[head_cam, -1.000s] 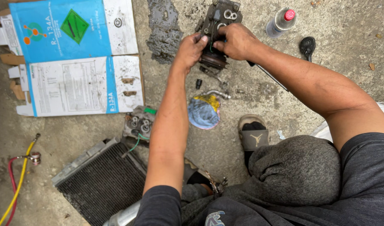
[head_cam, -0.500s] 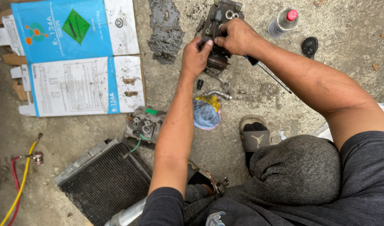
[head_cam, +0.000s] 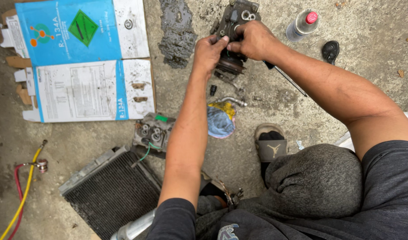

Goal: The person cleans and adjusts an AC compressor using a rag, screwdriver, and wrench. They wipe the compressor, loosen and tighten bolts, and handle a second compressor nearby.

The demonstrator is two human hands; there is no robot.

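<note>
A dirty dark metal compressor (head_cam: 234, 20) stands on the concrete floor at the top centre. My left hand (head_cam: 208, 51) grips its lower left side, fingers curled on the body. My right hand (head_cam: 254, 41) is closed over its right side, and a long screwdriver (head_cam: 289, 82) lies on the floor just beyond that hand. Both hands meet on the part and hide its middle.
A flattened blue and white cardboard box (head_cam: 81, 58) lies at the left. A greasy rag (head_cam: 177, 33), a spray can (head_cam: 303, 24), a black key fob (head_cam: 331, 51), a blue cloth (head_cam: 220, 121), a smaller metal part (head_cam: 151, 132), a finned condenser (head_cam: 110, 193) and red and yellow hoses (head_cam: 24, 191) surround me.
My view has shifted slightly. My left hand has slid closer to the right hand on the compressor; both stay on it.
</note>
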